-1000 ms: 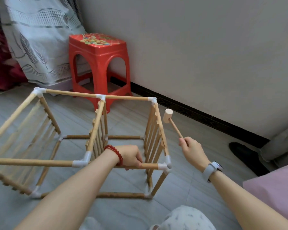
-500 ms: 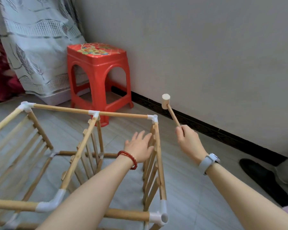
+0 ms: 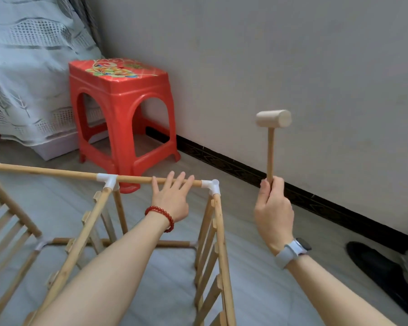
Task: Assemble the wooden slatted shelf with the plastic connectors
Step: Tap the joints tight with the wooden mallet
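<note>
The wooden slatted shelf [image 3: 218, 231] stands on the grey floor [image 3: 257, 231] as an open frame of pale round rods and slat panels; white plastic connectors [image 3: 212, 185] join the corners; no writing is legible. The left hand [image 3: 172, 198] lies flat, fingers straight, on the far top rod [image 3: 137, 179]. The right hand [image 3: 272, 208] grips the handle of a wooden mallet [image 3: 272, 128], head raised, beside the shelf.

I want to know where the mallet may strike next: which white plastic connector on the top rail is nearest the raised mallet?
The corner connector at the rail's right end, just past the left hand's fingertips. The T-shaped connector sits farther left.
</note>
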`<state>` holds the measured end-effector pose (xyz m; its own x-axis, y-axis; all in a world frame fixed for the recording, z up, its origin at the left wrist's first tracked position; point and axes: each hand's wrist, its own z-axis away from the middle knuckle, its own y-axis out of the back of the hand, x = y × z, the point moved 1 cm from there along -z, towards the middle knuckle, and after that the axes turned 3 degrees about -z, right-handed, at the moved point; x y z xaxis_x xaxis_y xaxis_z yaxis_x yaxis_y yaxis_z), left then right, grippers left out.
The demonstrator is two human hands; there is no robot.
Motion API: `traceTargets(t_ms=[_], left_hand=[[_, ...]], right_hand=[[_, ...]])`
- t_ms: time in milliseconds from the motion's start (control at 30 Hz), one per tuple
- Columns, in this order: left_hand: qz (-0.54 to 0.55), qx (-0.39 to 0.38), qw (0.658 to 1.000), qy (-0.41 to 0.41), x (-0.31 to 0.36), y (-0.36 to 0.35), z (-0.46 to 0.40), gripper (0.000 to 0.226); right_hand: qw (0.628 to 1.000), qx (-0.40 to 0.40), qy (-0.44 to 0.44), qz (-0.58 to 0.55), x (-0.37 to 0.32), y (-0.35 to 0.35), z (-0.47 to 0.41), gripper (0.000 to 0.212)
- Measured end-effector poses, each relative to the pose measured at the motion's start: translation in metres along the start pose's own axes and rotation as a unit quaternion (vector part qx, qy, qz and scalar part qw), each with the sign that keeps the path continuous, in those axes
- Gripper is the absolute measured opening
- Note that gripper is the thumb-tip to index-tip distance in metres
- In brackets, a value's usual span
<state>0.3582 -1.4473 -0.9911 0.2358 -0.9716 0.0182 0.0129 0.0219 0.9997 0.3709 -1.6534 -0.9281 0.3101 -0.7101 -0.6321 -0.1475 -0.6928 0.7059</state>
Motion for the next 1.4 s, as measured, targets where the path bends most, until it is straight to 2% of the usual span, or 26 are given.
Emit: traceTargets(t_ms=[67,100,133,200,233,267,333,367,400,500,533,567,633,667,700,800,833,900,933,967,1067,1133,1233,1300,1400], left_hand=[[0.006,-0.008,1.0,0.001,-0.002,0.001,-0.001,0.069],[0.01,-0.013,1.0,0.0,-0.002,0.001,-0.001,0.069],[0.01,-0.015,1.0,-0.002,-0.002,0.001,-0.002,0.069],[0.015,-0.013,1.0,-0.002,-0.001,0.001,-0.002,0.07],[0.017,-0.012,1.0,-0.002,-0.001,0.001,-0.002,0.07],[0.016,-0.01,1.0,-0.001,-0.001,0.002,-0.002,0.071],[0.013,-0.012,1.0,-0.001,-0.001,0.002,-0.001,0.071],[0.014,-0.014,1.0,-0.001,-0.001,0.002,-0.001,0.071],[0.015,-0.016,1.0,-0.003,-0.001,0.002,-0.001,0.071],[0.019,-0.017,1.0,-0.005,-0.001,0.002,-0.001,0.073],[0.018,-0.018,1.0,-0.004,-0.001,0.003,0.0,0.074],[0.016,-0.021,1.0,-0.005,-0.002,0.003,0.0,0.074],[0.014,-0.034,0.999,-0.009,-0.003,0.004,0.001,0.077],[0.014,-0.044,0.999,-0.014,-0.003,0.006,0.001,0.078],[0.014,-0.056,0.998,-0.02,-0.004,0.007,0.0,0.078],[0.032,-0.081,0.996,-0.03,-0.007,0.012,-0.001,0.077],[0.047,-0.087,0.995,-0.03,-0.008,0.013,0.001,0.075],[0.08,-0.097,0.992,-0.03,-0.009,0.014,0.009,0.069],[0.086,-0.099,0.991,-0.031,-0.01,0.015,0.015,0.066],[0.085,-0.099,0.991,-0.03,-0.011,0.016,0.022,0.063],[0.087,-0.081,0.993,-0.014,-0.02,0.024,0.044,0.057],[0.117,-0.083,0.989,-0.025,-0.02,0.031,0.068,0.054],[0.17,-0.122,0.972,-0.111,-0.003,0.041,0.12,0.053],[0.172,-0.158,0.958,-0.167,0.017,0.045,0.156,0.055],[0.155,-0.22,0.938,-0.218,0.043,0.047,0.2,0.061]], right_hand=[[0.976,-0.17,-0.025,0.137,0.009,-0.013,0.016,0.024],[0.97,-0.187,-0.036,0.153,0.014,-0.013,0.016,0.026],[0.978,-0.154,-0.042,0.135,0.016,-0.011,0.01,0.026],[1.0,-0.009,-0.016,0.021,0.009,0.001,0.001,0.021],[1.0,0.029,-0.006,-0.009,0.006,0.004,0.0,0.018],[1.0,0.016,-0.014,-0.007,0.004,0.003,0.002,0.016],[0.987,-0.127,-0.047,0.09,0.006,-0.01,0.016,0.021],[0.976,-0.172,-0.05,0.121,0.009,-0.014,0.022,0.024],[0.977,-0.167,-0.048,0.126,0.012,-0.015,0.02,0.026],[1.0,-0.015,-0.01,-0.001,0.004,-0.004,0.004,0.019],[1.0,0.006,-0.006,-0.027,0.003,-0.004,0.004,0.019],[0.999,-0.02,-0.015,-0.028,0.002,-0.006,0.006,0.021],[0.984,-0.15,-0.061,0.068,0.008,-0.018,0.02,0.026],[0.98,-0.16,-0.067,0.095,0.012,-0.021,0.021,0.028],[0.983,-0.145,-0.056,0.102,0.015,-0.02,0.019,0.028],[1.0,-0.016,-0.007,-0.012,0.007,-0.009,0.01,0.024],[1.0,-0.026,-0.01,-0.009,0.003,-0.008,0.011,0.024],[0.984,-0.155,-0.054,0.076,0.009,-0.017,0.023,0.027],[0.971,-0.199,-0.065,0.117,0.013,-0.022,0.03,0.029],[0.969,-0.204,-0.064,0.124,0.016,-0.024,0.032,0.031],[0.99,-0.135,-0.044,0.001,0.005,-0.018,0.031,0.031],[0.99,-0.13,-0.034,-0.037,-0.005,-0.014,0.035,0.03],[0.984,-0.173,-0.035,-0.02,-0.007,-0.005,0.064,0.031],[0.986,-0.167,-0.024,-0.014,-0.006,0.013,0.082,0.032],[0.996,-0.059,0.02,-0.064,-0.015,0.056,0.104,0.025]])
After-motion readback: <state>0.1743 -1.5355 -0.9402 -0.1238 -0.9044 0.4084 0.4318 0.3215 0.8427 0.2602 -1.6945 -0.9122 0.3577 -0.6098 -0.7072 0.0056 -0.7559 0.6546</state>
